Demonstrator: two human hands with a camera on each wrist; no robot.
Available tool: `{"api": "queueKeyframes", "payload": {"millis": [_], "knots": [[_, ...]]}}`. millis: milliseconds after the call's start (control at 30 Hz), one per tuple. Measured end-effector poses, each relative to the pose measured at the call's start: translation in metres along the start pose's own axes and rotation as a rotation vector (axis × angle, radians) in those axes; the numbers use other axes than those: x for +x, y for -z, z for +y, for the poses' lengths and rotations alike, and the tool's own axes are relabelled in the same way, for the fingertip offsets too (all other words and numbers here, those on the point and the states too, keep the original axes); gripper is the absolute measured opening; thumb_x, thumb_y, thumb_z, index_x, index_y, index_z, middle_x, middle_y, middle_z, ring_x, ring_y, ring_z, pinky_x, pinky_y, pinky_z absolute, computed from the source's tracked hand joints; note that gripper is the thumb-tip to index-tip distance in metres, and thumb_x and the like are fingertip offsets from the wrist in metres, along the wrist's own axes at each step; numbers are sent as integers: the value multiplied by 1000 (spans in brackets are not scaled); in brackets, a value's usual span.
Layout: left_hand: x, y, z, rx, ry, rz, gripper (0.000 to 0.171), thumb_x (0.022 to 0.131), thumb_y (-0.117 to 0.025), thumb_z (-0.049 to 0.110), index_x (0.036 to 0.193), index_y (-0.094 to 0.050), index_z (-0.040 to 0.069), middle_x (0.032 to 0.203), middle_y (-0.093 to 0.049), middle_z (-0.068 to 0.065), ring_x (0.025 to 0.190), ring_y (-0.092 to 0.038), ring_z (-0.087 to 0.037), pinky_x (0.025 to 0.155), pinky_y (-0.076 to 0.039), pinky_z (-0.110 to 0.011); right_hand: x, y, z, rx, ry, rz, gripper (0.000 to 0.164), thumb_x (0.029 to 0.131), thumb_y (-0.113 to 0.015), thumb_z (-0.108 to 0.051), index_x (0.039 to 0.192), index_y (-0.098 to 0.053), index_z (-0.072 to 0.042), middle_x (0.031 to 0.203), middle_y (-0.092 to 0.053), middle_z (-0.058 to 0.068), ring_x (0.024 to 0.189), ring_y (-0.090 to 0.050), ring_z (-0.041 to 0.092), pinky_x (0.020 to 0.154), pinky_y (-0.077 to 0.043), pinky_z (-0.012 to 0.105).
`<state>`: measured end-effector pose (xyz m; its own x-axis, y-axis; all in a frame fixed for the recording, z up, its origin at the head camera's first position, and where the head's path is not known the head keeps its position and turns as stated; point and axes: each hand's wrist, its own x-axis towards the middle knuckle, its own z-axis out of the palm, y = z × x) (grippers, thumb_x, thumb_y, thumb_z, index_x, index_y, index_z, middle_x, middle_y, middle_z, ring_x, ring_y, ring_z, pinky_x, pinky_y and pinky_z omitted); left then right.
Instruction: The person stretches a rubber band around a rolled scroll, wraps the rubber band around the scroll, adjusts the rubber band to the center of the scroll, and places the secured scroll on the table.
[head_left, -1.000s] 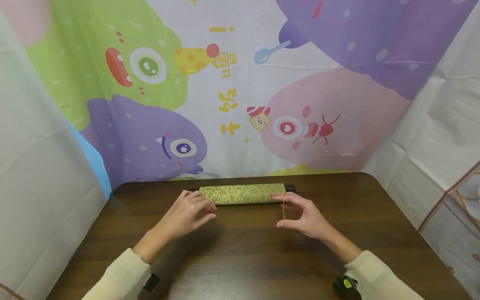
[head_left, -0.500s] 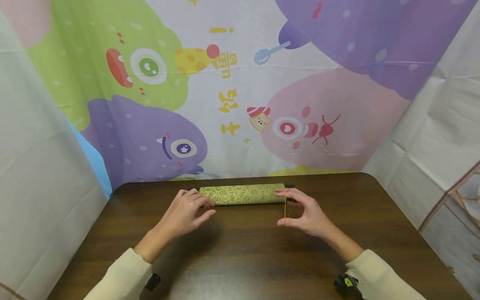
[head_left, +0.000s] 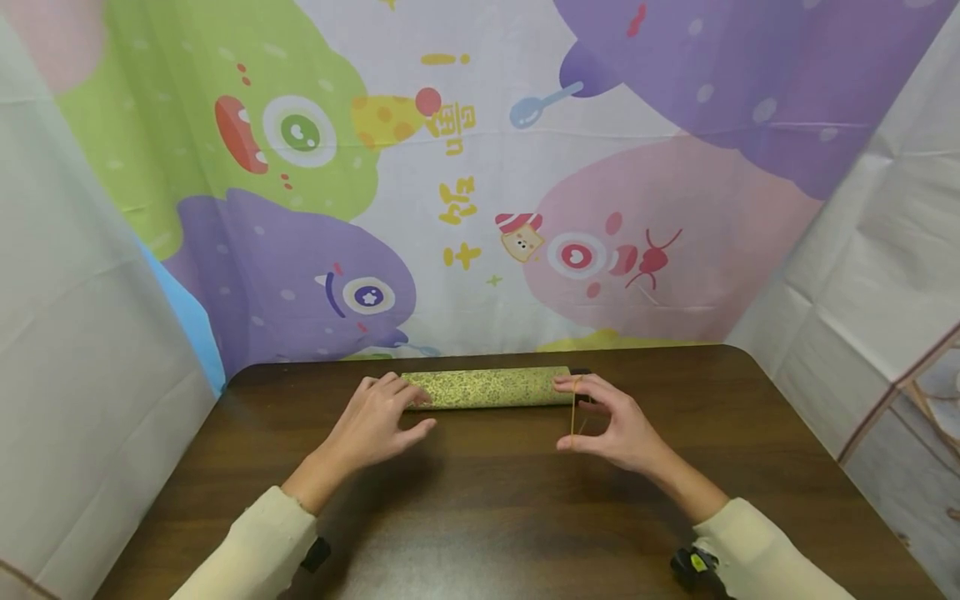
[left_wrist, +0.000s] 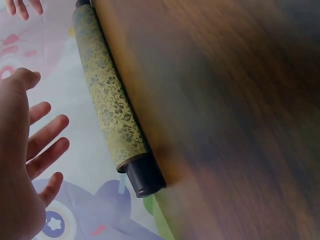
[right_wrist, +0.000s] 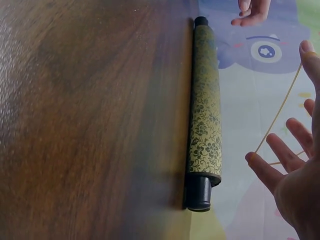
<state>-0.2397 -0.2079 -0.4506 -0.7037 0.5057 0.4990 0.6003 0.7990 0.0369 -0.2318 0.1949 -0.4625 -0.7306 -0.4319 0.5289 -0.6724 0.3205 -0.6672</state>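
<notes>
A rolled scroll (head_left: 487, 389) in yellow-green cloth with a dark floral pattern lies across the back of the table. Black end knobs show on it, one clearly in the left wrist view (left_wrist: 146, 176) and one in the right wrist view (right_wrist: 198, 192). My left hand (head_left: 375, 421) hovers by the scroll's left end, fingers spread and holding nothing. At the right end is my right hand (head_left: 617, 423), its thumb and fingers held apart. A thin tan rubber band (right_wrist: 280, 109) is stretched between that thumb and the fingers. Both wrist views show the hands apart from the scroll.
The dark brown wooden table (head_left: 487, 517) has rounded back corners. Right behind it hangs a cartoon-printed cloth (head_left: 465, 317). Pale sheets (head_left: 82, 333) close off the left and right sides. A black wrist device (head_left: 693, 567) sits below the right sleeve.
My left hand's fingers have uncurled and straightened over the scroll's left end. My right hand has drifted slightly to the right with the rubber band stretched on it. The scroll stays put.
</notes>
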Motion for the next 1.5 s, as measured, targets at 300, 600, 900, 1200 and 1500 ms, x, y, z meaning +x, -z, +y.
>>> {"api": "queueKeyframes", "payload": {"millis": [300,600,900,1200,1500], "knots": [[7,-6,-3,4,46,-76,40,93,-86,45,120,-80,16,120,-79,-4,115,-72,-30,91,-55,-52,0,0,0,-12,-11,-2,75,72,-103,-5,141,-74,-11,146,-72,21,138,-63,-5,103,-65,60],[12,-11,-10,-24,101,-162,49,94,-85,42,133,-75,14,136,-75,-10,129,-69,-35,96,-56,-58,0,1,1,-7,-21,-2,75,73,-103,-5,142,-74,-12,148,-70,24,139,-63,-4,103,-63,68],[16,-18,-21,-41,163,-243,65,95,-84,43,149,-68,13,153,-67,-16,143,-63,-41,103,-55,-64,-1,1,3,-15,-2,8,75,73,-103,-5,142,-74,-12,147,-72,19,139,-63,-5,102,-65,63],[17,-27,-34,-64,197,-311,73,95,-83,43,158,-61,14,164,-59,-22,154,-56,-46,112,-52,-70,-1,2,6,-34,-9,15,76,73,-104,-7,142,-74,-15,148,-73,12,139,-63,-4,101,-63,67],[17,-33,-43,-72,235,-384,77,97,-82,43,163,-56,13,171,-52,-23,162,-46,-51,121,-46,-75,-1,3,3,-79,-37,2,74,73,-105,-14,140,-75,-18,146,-73,12,135,-64,-4,100,-65,61]]}}
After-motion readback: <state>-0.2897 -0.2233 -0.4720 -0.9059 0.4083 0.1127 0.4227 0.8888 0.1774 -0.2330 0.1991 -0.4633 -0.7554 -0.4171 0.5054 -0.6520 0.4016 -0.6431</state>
